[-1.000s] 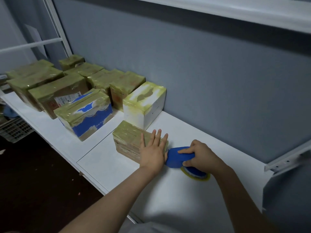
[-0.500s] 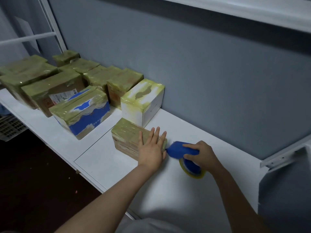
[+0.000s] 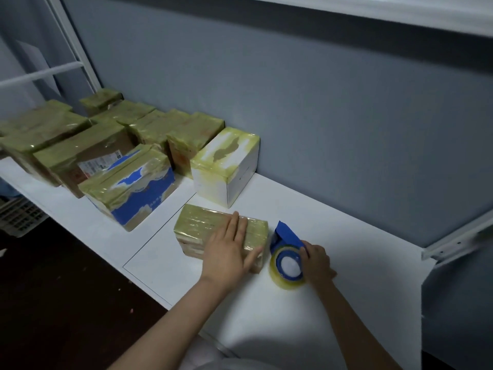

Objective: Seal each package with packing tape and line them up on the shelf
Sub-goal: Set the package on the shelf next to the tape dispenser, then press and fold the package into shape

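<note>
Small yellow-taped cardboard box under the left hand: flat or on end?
Flat: the small yellow-taped cardboard box lies broad face up on the white shelf, left hand on top.

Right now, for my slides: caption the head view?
Left hand presses a taped package; right hand grips the tape dispenser.

- small package (image 3: 197,231): flat box wrapped in yellowish tape; lies level near the front middle of the white shelf (image 3: 360,236)
- tape dispenser (image 3: 280,259): blue, with a clear-yellow roll; stands on edge just right of the small package
- taped packages (image 3: 128,188): clustered at the far left
</note>
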